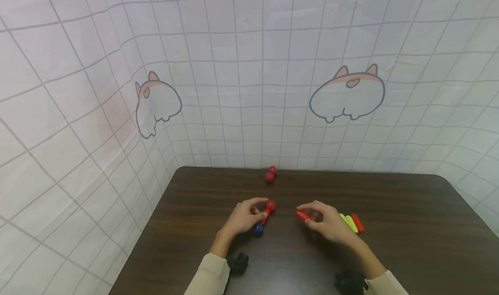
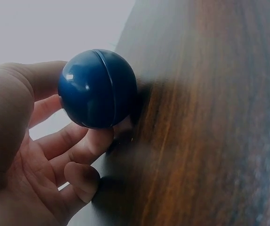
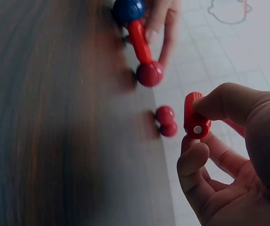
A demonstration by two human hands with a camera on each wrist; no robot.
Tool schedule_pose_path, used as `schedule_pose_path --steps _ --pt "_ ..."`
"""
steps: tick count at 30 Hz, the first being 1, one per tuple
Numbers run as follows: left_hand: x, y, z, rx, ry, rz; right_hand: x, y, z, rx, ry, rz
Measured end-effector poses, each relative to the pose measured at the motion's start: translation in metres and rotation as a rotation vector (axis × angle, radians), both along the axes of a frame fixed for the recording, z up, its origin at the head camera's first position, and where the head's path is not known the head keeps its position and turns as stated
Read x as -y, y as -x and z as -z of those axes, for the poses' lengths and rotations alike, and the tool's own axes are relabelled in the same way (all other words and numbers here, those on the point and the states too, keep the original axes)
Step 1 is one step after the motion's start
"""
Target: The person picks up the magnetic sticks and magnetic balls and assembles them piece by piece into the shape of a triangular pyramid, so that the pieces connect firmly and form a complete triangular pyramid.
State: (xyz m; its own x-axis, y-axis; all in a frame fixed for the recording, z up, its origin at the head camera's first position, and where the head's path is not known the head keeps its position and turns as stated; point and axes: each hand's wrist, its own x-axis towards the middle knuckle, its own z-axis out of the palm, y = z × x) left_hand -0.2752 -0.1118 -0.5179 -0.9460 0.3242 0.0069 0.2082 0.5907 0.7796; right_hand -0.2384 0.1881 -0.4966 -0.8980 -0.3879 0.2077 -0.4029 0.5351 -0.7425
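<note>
My left hand (image 1: 242,217) holds a red rod (image 3: 139,41) between thumb and fingers. A blue ball (image 2: 97,88) sits on the rod's near end and a red ball (image 1: 270,206) on its far end. In the left wrist view the blue ball hides most of the rod. Off to the right, my right hand (image 1: 329,224) pinches a second red rod (image 3: 195,115), apart from the first piece. A pale round dot shows on that rod's end in the right wrist view.
Two red balls (image 1: 269,177) touch each other near the back edge of the dark wooden table (image 1: 202,186). Beside my right hand lie yellow-green rods (image 1: 351,224) and another red rod (image 1: 357,222). A white checked curtain (image 1: 249,82) stands behind and at the left.
</note>
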Motion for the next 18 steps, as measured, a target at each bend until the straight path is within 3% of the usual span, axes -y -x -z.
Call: schedule_pose_path --steps 11,18 --pt "-0.001 0.000 0.000 -0.004 -0.012 0.000 0.037 0.017 0.009 0.061 0.031 -0.058" --pt "0.000 0.000 0.000 -0.003 -0.019 0.004 0.052 0.025 0.013 0.129 0.063 -0.043"
